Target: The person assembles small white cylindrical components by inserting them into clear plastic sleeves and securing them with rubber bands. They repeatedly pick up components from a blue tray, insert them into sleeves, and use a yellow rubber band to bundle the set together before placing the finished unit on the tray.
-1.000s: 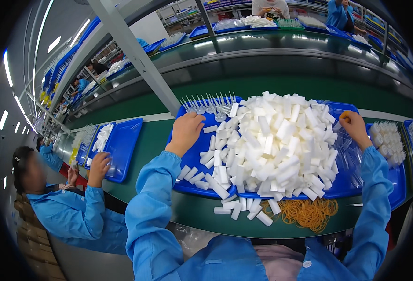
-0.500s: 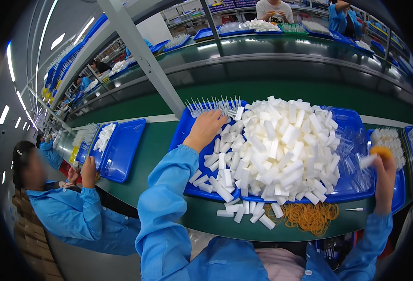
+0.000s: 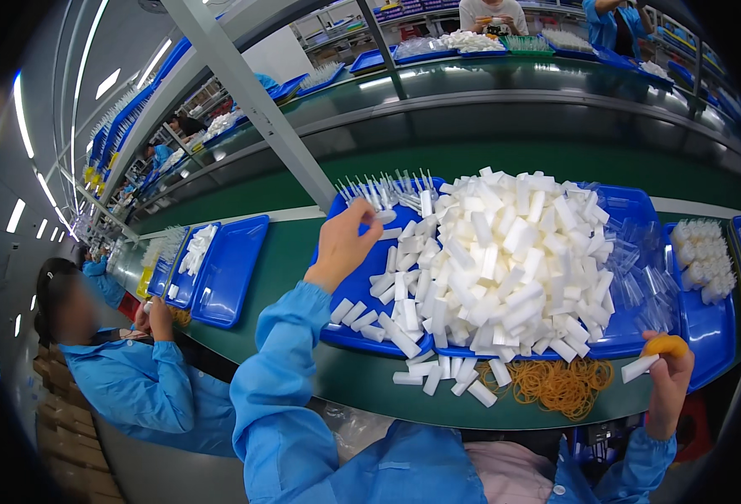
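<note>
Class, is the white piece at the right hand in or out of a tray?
Out: the right hand holds the white piece, which shows against the green tabletop.

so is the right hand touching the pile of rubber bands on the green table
Apart: the head view shows a strip of bare green table between the right hand and the pile of rubber bands.

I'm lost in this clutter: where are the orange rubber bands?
The orange rubber bands lie right of centre in the head view, on the green table in front of the heaped blue tray, left of the right hand.
</note>
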`<action>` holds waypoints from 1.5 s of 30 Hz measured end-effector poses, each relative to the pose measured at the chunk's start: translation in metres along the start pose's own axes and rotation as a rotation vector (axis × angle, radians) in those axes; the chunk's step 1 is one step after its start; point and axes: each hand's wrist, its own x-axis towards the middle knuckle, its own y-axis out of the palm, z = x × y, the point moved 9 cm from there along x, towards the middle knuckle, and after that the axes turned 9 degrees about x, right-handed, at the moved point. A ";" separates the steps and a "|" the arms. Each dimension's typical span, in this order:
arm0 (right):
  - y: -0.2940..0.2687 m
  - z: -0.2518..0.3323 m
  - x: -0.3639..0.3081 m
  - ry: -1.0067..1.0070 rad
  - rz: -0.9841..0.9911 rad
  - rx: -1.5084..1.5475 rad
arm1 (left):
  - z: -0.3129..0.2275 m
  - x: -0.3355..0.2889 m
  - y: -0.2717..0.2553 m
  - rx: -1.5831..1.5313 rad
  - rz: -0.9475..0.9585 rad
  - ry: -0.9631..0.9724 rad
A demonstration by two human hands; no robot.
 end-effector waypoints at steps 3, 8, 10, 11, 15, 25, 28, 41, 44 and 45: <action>0.006 -0.002 0.000 0.010 0.023 0.033 | 0.031 -0.036 -0.021 -0.455 -0.015 -0.306; 0.010 -0.005 -0.008 -0.013 0.157 0.076 | 0.043 -0.116 -0.035 -1.279 0.004 -0.766; 0.012 -0.005 -0.009 -0.022 0.125 0.101 | 0.030 -0.146 -0.036 -1.569 -0.002 -0.860; 0.013 -0.006 -0.010 -0.024 0.102 0.121 | 0.018 -0.157 -0.037 -1.690 -0.006 -0.905; 0.018 -0.008 -0.020 0.071 0.013 0.165 | -0.036 -0.189 -0.040 -1.720 0.027 -0.804; 0.082 -0.041 -0.043 0.267 0.302 0.447 | -0.197 -0.220 -0.005 -1.611 0.526 -0.369; 0.083 -0.071 -0.051 0.442 0.186 0.571 | -0.221 -0.221 0.009 -1.631 0.673 -0.366; 0.089 -0.083 -0.060 0.604 0.231 0.654 | -0.233 -0.217 0.015 -1.564 0.789 -0.240; 0.096 -0.078 -0.061 0.575 0.288 0.645 | -0.231 -0.217 0.016 -1.530 0.794 -0.273; 0.099 -0.074 -0.060 0.554 0.308 0.640 | -0.231 -0.216 0.015 -1.519 0.786 -0.233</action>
